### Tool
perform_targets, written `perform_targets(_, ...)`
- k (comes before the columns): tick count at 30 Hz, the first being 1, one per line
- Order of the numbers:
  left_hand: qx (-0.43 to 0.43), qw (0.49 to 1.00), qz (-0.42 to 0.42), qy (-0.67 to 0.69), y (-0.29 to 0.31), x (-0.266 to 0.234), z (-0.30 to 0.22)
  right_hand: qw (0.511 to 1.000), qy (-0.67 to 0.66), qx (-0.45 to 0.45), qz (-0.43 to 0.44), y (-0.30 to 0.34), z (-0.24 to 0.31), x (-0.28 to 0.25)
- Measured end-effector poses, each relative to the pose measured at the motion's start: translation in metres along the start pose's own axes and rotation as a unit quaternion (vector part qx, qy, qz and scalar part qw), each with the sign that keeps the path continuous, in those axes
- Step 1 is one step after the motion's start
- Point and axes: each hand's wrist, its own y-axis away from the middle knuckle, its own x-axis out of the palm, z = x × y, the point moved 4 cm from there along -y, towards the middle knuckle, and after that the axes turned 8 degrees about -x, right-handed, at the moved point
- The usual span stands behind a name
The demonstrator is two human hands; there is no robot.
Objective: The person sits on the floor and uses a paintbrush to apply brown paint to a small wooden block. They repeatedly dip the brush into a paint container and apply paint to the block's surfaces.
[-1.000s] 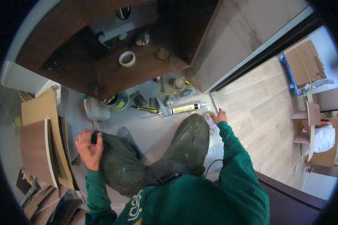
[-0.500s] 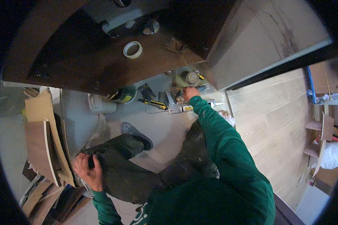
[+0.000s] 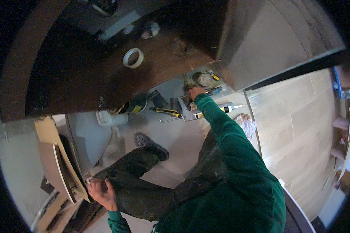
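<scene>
My right hand [image 3: 197,92] reaches down among tools on the floor at the cabinet's front edge. Its fingertips are hidden, so any grip cannot be made out. Close beside it lie a blue-handled tool [image 3: 214,91], a round jar or tin [image 3: 204,80] and a small yellow-and-black tool [image 3: 214,76]. Below the hand is a caulking gun with a cartridge [image 3: 224,108]. A yellow-and-black utility knife [image 3: 167,112] lies to the left. My left hand [image 3: 104,193] rests on my left knee, thumb apart from the fingers, holding nothing.
A roll of tape [image 3: 133,58] lies inside the dark brown cabinet [image 3: 85,77]. A bucket [image 3: 137,106] and a white plastic container [image 3: 111,118] stand under its edge. Wood boards [image 3: 58,167] lean at left. A crumpled plastic bag [image 3: 246,124] lies right of the caulking gun.
My right hand has shifted a little left, away from the blue-handled tool, which shows more now. My left hand stays on the knee. The whole view has tilted slightly.
</scene>
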Motion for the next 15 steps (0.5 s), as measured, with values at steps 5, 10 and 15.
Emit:
perform_targets(5, 0.013, 1.000, -0.011, 0.022, -0.006, 0.003, -0.003, 0.998, -0.009, -0.048, -0.037, 0.002, 0.013, -0.005)
perform_targets(10, 0.031, 0.997, 0.052, 0.042, -0.016, 0.011, -0.001, 0.978, -0.008, -0.145, -0.152, 0.017, 0.034, -0.013)
perform_targets(15, 0.059, 0.993, 0.068, 0.078, -0.032, 0.028, 0.009, 0.956, -0.089, -0.146, -0.239, 0.054, 0.063, -0.047)
